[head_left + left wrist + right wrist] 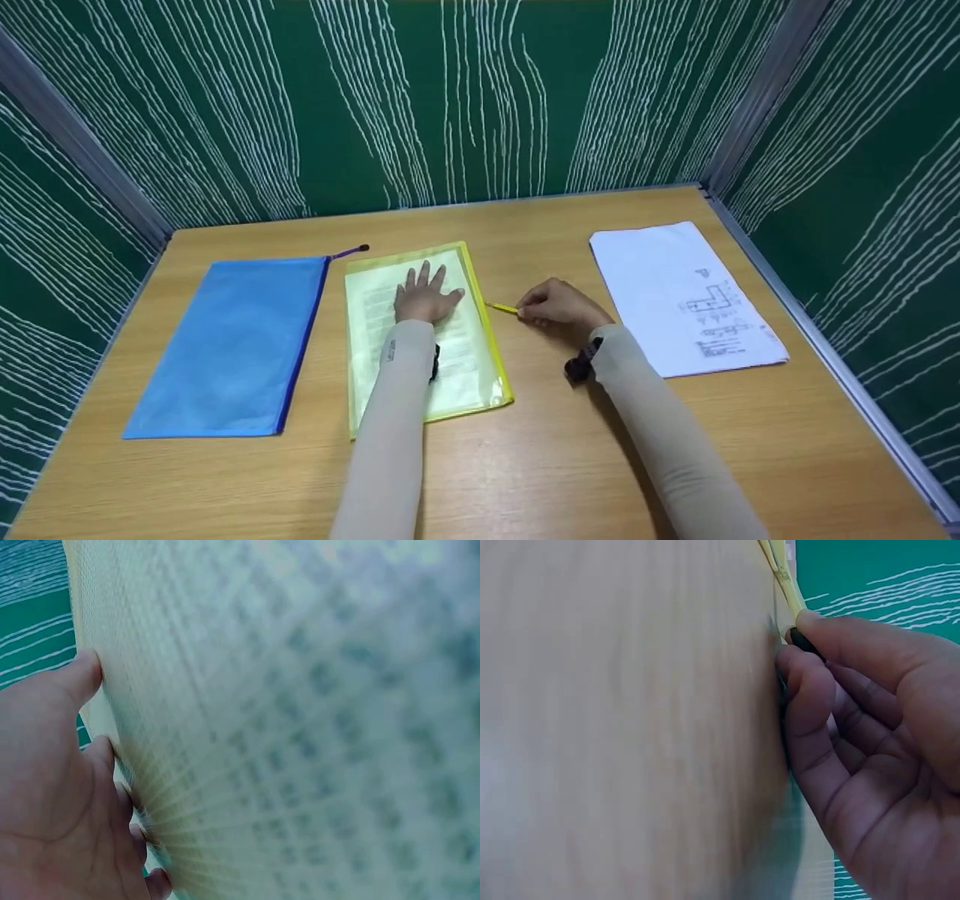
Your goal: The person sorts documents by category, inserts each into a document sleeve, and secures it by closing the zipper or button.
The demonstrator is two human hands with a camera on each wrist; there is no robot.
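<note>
In the head view a yellow zip pouch (pixel 489 330), with printed paper (pixel 450 375) showing through its clear front, lies on the table. Fingers spread, my left hand (pixel 423 298) rests flat on the pouch's upper half; the left wrist view has the fingertips (pixel 90 675) on its mesh-textured surface. To the right of the pouch, my right hand (pixel 559 306) pinches a yellow zipper pull (pixel 502 307) between thumb and index finger. A dark end piece (pixel 806 643) of the pull shows between those fingers in the right wrist view.
On the left lies a blue zip pouch (pixel 232 345) with a purple pull (pixel 349 252) at its upper corner. A stack of white paper (pixel 652 285) with a printed drawing lies on the right. Green panels (pixel 517 97) with white lines enclose the wooden table (pixel 525 465).
</note>
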